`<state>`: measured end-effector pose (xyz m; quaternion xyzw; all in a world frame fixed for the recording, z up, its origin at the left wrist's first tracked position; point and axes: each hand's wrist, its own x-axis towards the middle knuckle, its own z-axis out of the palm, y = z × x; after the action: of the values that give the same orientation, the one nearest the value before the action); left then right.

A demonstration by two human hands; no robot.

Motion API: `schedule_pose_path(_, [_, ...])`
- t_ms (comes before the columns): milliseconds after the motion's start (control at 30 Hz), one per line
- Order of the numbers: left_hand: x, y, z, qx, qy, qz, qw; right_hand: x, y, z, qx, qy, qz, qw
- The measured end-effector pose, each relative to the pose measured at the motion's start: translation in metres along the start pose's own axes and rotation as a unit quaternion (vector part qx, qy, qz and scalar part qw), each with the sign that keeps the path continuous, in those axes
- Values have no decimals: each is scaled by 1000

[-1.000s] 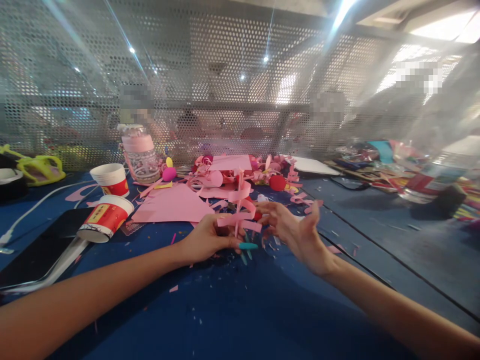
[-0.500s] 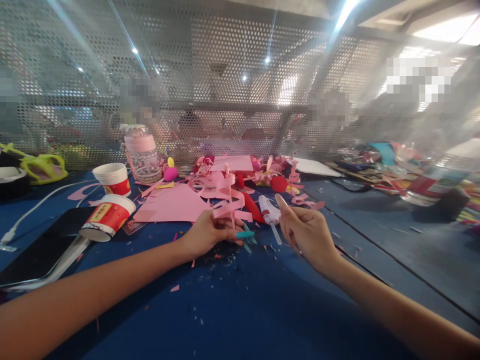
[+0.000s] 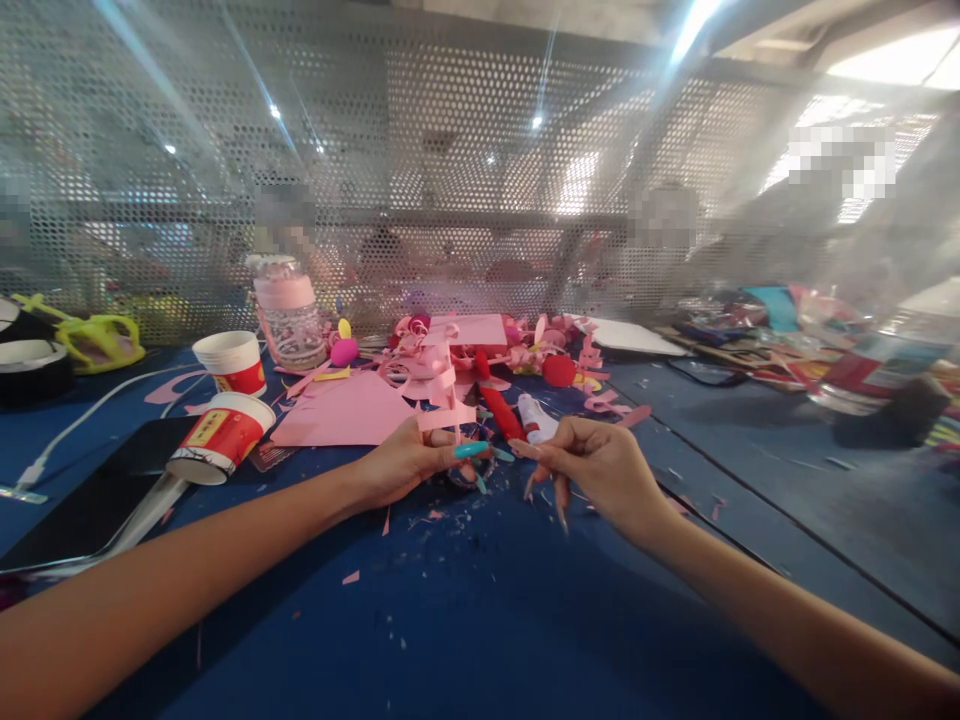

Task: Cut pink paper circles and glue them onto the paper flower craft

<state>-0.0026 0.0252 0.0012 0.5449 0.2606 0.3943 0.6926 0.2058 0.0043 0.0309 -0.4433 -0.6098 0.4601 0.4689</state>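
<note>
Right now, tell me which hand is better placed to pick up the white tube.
Probably the right hand: it is close beside the white tube, while the left hand holds the curled pink paper.

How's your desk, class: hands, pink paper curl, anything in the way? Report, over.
Left hand holds pink paper curl upright. Right hand, fingers bunched, can't tell if holding anything. White tube and red object just beyond right fingers.

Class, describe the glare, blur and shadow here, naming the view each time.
Head view: light streaks cross the perforated screen; glare washes out the upper right. Head view: the clear container at far right is blurred, while the left hand and right hand look sharper. Head view: soft shadow darkens part of the blue table.
</note>
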Motion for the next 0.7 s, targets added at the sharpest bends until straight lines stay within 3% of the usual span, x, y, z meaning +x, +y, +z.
schedule_pose_path(233, [1,1,-4,14,-19,-18,1000,0,2,0,15,19,-16,1000])
schedule_pose_path(500, [1,1,-1,8,-11,-16,1000,2,-1,0,29,-40,-7,999])
schedule_pose_path(700, [1,0,2,43,13,-11,999,-3,-4,1,-6,-32,7,999])
